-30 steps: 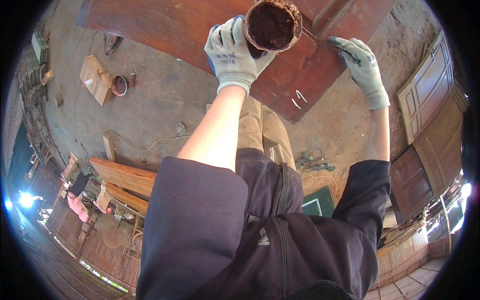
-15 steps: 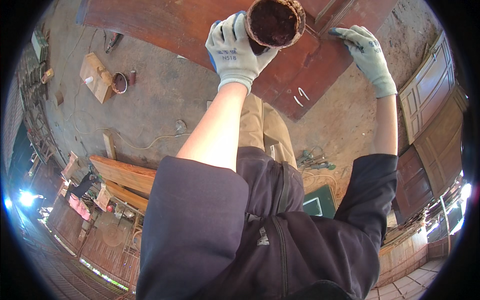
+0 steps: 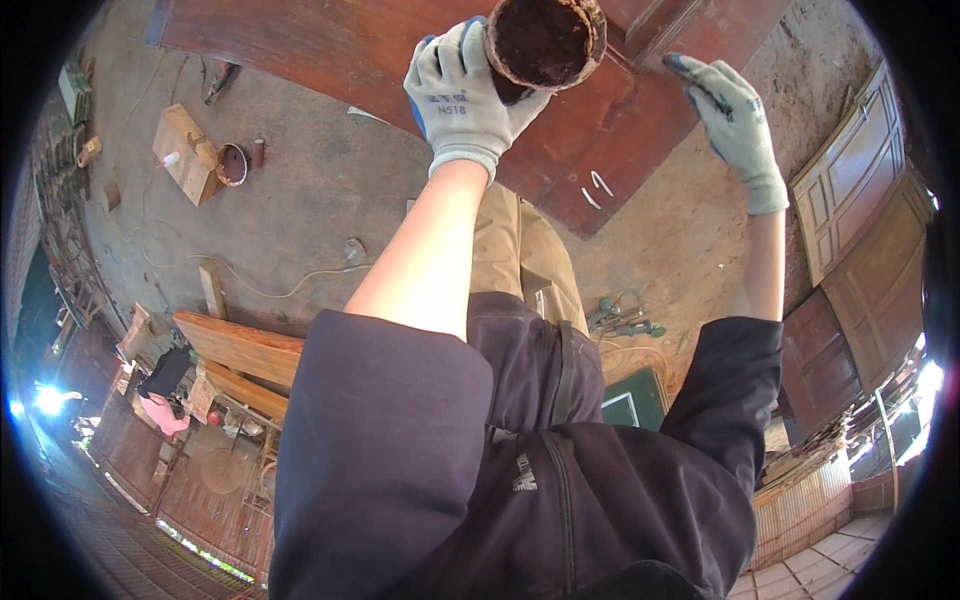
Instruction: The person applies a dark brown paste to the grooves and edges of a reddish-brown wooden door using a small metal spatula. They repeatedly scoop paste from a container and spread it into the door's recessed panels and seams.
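Brown pot [image 3: 597, 42] against left fingers [image 3: 452, 56]

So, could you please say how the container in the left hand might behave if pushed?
The container is probably stiff, its rim looking round in the left hand. Being open-topped, it might spill its dark contents if tipped. Its crusted rim may feel rough, not slippery.

Woodworking workshop with a bare, stained floor [image 3: 320, 190], identified by a reddish-brown panelled wooden piece [image 3: 620, 145] spread out around 12 o'clock and by further panelled doors [image 3: 850, 185] ranged from 2 to just past 3 o'clock. Equally indicative of the trade: a power tool [image 3: 632, 325] on the ground at 3 o'clock, thick planks [image 3: 240, 345] near 9 o'clock, a stained open can [image 3: 232, 165] at 10 o'clock.
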A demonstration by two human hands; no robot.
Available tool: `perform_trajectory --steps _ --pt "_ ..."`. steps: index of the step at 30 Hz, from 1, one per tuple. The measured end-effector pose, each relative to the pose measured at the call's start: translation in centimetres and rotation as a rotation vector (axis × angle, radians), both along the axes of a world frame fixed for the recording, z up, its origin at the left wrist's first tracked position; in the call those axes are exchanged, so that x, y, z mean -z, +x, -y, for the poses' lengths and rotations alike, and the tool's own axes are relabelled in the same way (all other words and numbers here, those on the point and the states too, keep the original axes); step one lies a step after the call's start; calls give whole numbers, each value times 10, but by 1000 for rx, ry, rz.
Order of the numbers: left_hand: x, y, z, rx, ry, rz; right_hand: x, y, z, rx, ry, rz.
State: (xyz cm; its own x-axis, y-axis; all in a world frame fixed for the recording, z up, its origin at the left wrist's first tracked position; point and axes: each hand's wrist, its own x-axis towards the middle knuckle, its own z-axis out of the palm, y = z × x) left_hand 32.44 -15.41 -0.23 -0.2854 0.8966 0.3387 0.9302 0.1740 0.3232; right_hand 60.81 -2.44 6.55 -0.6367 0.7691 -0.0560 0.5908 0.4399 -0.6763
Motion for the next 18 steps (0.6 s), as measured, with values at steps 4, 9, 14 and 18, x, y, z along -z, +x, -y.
perform_trajectory --steps 4,9,14,18 --pt "-4 1 -2 10 4 13 0 1 15 31 -55 76" --pt "-2 0 -3 10 28 0 4 3 18 20 -15 52" --pt "-4 -1 -1 26 -24 19 7 3 17 3 20 97" --pt "-4 0 0 28 -7 13 5 7 16 42 12 35"
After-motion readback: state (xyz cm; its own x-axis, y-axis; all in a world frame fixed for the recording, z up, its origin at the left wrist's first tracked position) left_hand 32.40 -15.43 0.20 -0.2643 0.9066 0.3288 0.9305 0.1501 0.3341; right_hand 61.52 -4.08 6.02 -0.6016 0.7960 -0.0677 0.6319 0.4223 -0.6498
